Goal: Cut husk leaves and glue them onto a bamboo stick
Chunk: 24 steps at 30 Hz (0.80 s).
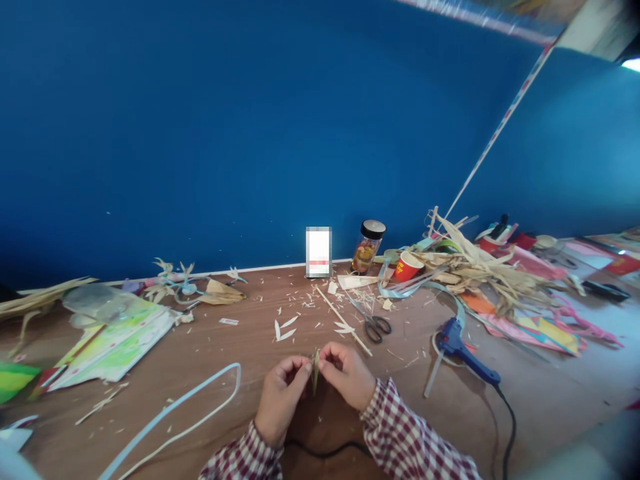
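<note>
My left hand (283,395) and my right hand (349,375) meet above the brown table, each pinching with thumb and fingertips. Between them stands a thin, pale green-yellow strip (315,375) that looks like dried husk, held near its top by both hands. Just beyond the hands lie small pointed cream-coloured pieces (286,335), and a thin stick (340,317) with similar pieces (344,328) across it. Black-handled scissors (376,328) rest beyond my right hand. Many tiny pale scraps are scattered around them.
A blue glue gun (465,350) with a black cable lies to the right. Farther back are a black-lidded jar (367,248), a red paper cup (409,267) and a heap of dried husks (480,270). On the left are a painted sheet (120,347) and a pale blue strip (173,405).
</note>
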Available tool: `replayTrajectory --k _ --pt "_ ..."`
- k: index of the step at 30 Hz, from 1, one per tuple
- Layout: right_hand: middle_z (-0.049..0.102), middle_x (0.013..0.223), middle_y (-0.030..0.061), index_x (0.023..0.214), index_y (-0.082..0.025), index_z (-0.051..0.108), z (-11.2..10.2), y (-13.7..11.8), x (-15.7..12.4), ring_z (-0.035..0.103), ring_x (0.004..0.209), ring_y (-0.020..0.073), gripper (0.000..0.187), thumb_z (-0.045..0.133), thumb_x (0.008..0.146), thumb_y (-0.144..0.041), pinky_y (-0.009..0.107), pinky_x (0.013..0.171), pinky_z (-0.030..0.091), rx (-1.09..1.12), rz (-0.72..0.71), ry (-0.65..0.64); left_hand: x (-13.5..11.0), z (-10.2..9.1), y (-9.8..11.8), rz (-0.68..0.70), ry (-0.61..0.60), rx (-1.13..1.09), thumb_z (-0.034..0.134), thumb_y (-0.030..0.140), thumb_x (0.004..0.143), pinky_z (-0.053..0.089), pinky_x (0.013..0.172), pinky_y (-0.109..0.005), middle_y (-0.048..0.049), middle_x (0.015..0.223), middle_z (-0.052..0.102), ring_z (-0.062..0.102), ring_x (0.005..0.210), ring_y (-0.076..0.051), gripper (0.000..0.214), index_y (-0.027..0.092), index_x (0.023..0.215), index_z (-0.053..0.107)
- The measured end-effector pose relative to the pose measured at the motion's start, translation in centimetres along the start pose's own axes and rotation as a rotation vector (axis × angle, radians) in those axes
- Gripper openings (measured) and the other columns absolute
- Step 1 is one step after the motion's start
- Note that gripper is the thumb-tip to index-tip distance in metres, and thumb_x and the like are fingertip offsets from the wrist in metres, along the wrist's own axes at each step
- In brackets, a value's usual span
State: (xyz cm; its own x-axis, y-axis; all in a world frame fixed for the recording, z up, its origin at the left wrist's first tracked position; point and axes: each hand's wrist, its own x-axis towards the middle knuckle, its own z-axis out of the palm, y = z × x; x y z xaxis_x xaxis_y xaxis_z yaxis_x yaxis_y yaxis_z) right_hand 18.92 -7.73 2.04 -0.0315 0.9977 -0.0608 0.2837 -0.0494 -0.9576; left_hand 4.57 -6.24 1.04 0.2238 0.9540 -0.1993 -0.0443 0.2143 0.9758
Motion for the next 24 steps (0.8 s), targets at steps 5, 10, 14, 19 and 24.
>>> replayTrajectory --k 5,10,14,19,24 --pt "0.044 0.055 -0.0048 0.071 -0.017 0.05 -0.27 0.26 0.28 0.038 0.049 0.0075 0.016 0.051 0.078 -0.031 0.018 0.045 0.029 0.069 0.039 0.048 -0.07 0.0 0.01 -0.027 -0.029 0.023 0.062 0.039 0.069 0.034 0.045 -0.017 0.0021 0.053 0.054 0.043 0.047 -0.008 0.024 0.014 0.067 0.063" --pt "0.046 0.056 -0.0046 0.071 -0.016 0.051 -0.34 -0.1 0.4 0.04 0.049 0.0075 0.015 0.052 0.077 -0.03 0.018 0.046 0.031 0.09 0.051 0.049 0.23 0.02 -0.38 -0.03 -0.082 0.049 0.065 0.036 0.065 0.038 0.052 -0.019 -0.0002 0.057 0.059 0.049 0.054 -0.011 0.023 0.014 0.066 0.064" --pt "0.046 0.055 -0.0047 0.071 -0.016 0.051 -0.11 0.4 0.56 0.04 0.049 0.0074 0.015 0.051 0.077 -0.029 0.018 0.046 0.031 0.12 0.055 0.051 0.3 0.02 -0.36 -0.038 -0.076 0.064 0.065 0.039 0.064 0.035 0.047 -0.019 0.0011 0.053 0.056 0.047 0.05 -0.01 0.025 0.014 0.063 0.063" --pt "0.045 0.053 -0.0052 0.069 -0.016 0.05 0.02 0.3 0.48 0.04 0.047 0.007 0.017 0.051 0.077 -0.03 0.018 0.046 0.032 0.135 0.076 0.072 0.22 0.09 -0.14 -0.066 -0.067 0.061 0.065 0.042 0.062 0.033 0.044 -0.019 0.0012 0.053 0.057 0.045 0.047 -0.01 0.028 0.014 0.065 0.065" --pt "0.046 0.054 -0.0049 0.073 -0.015 0.053 0.15 -0.18 0.22 0.041 0.048 0.0073 0.021 0.052 0.077 -0.035 0.018 0.046 0.033 0.135 0.08 0.067 0.47 -0.01 -0.5 -0.058 0.019 0.044 0.067 0.044 0.059 0.035 0.044 -0.019 0.0001 0.054 0.061 0.048 0.047 -0.011 0.03 0.014 0.067 0.067"
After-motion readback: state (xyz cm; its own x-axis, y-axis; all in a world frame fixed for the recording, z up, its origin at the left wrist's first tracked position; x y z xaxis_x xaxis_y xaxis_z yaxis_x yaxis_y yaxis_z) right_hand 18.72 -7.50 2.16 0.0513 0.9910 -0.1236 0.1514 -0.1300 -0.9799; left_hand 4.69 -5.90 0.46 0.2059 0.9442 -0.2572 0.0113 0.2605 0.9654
